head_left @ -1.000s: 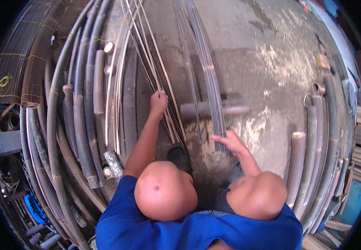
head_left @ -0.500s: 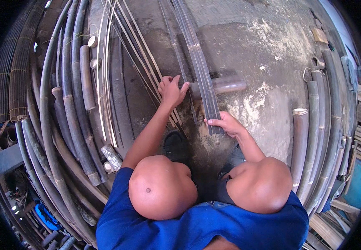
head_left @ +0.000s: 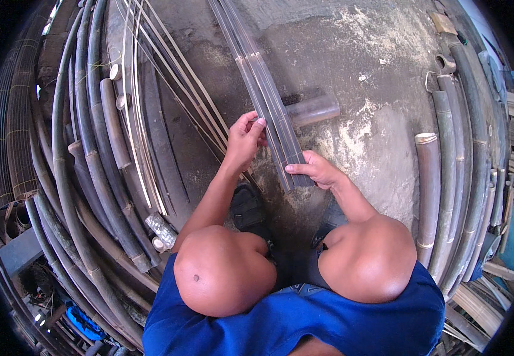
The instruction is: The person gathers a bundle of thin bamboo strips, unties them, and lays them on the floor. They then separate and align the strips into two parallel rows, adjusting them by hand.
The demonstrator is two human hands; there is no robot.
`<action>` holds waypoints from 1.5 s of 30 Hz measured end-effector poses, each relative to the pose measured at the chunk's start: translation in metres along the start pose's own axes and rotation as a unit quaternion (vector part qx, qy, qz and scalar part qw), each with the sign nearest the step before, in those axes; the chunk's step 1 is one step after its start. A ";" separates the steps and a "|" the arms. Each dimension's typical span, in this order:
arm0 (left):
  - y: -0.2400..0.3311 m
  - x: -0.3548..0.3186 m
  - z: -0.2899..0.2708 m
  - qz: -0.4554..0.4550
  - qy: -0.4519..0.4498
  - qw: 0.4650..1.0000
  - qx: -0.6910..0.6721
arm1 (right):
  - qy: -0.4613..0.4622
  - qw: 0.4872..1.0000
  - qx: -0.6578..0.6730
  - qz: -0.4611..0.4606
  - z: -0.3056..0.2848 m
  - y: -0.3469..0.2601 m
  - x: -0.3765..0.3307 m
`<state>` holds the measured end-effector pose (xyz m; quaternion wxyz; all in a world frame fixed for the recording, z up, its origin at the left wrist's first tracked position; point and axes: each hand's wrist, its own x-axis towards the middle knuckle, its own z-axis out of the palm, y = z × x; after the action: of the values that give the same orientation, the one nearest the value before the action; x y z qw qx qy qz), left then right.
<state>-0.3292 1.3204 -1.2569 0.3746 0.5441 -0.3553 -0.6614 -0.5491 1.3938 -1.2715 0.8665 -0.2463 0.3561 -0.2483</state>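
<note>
A sheaf of long, dark bamboo strips [head_left: 273, 107] slants from the far floor toward me, its near ends just in front of my shins. My right hand [head_left: 317, 169] is closed around those ends, thumb on top and fingers underneath. Halfway along the near part, my left hand [head_left: 246, 139] pinches the leftmost strip between thumb and fingers. That strip lies against the others, with a narrow gap showing farther up. Beneath the sheaf, a short bamboo tube [head_left: 315, 110] rests crosswise on the floor.
Loose pale strips [head_left: 193, 77] fan out on the floor left of my left hand. Long bamboo poles [head_left: 100, 160] lie along the left, with rolled slatted blinds [head_left: 22, 118] beyond. More poles [head_left: 460, 154] line the right side. A short bamboo piece [head_left: 161, 230] sits near my left knee.
My left hand has moved slightly right and closed on a strip. That strip, earlier apart from the sheaf, now lies along its left edge. My right hand keeps its hold.
</note>
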 end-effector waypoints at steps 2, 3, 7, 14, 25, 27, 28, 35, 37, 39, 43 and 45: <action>0.002 -0.002 0.003 0.002 0.029 1.000 -0.003 | 0.012 0.999 -0.030 0.010 -0.001 -0.001 -0.001; 0.003 -0.004 0.004 0.010 0.034 0.999 -0.002 | 0.018 0.999 -0.045 0.015 -0.002 -0.001 -0.001; -0.003 -0.002 0.005 0.050 0.023 0.998 0.037 | -0.016 1.000 -0.015 -0.018 -0.002 0.006 0.005; -0.007 0.002 0.002 0.045 0.014 0.997 0.055 | 0.011 1.000 -0.016 -0.017 0.013 0.003 0.003; 0.002 0.000 0.003 0.010 0.016 0.999 0.026 | 0.013 0.999 -0.029 -0.012 0.007 -0.002 0.000; 0.006 -0.002 0.005 0.009 0.013 0.999 0.029 | 0.015 0.999 -0.028 -0.010 0.008 -0.003 -0.001; 0.007 -0.003 0.005 0.009 0.014 0.999 0.029 | 0.014 1.000 -0.025 -0.013 0.009 -0.004 -0.001; 0.007 0.001 0.006 0.023 0.025 0.996 0.083 | -0.004 0.999 -0.038 -0.014 0.007 -0.002 0.000; -0.001 0.005 0.004 0.051 0.032 0.996 0.072 | -0.003 0.998 -0.061 -0.025 0.010 -0.002 0.003; -0.004 0.007 0.005 0.057 0.037 0.996 0.059 | 0.016 0.996 -0.071 -0.043 0.013 0.001 0.004; 0.006 0.000 0.014 0.035 0.058 0.998 0.013 | 0.017 0.996 -0.079 -0.028 0.014 -0.005 0.001; 0.007 -0.004 0.015 0.032 0.071 0.997 0.009 | 0.026 0.996 -0.084 -0.005 0.016 -0.013 -0.003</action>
<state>-0.3428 1.3211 -1.2465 0.4150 0.5813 -0.3514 -0.6053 -0.5425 1.3902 -1.2525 0.8321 -0.3137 0.3968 -0.2277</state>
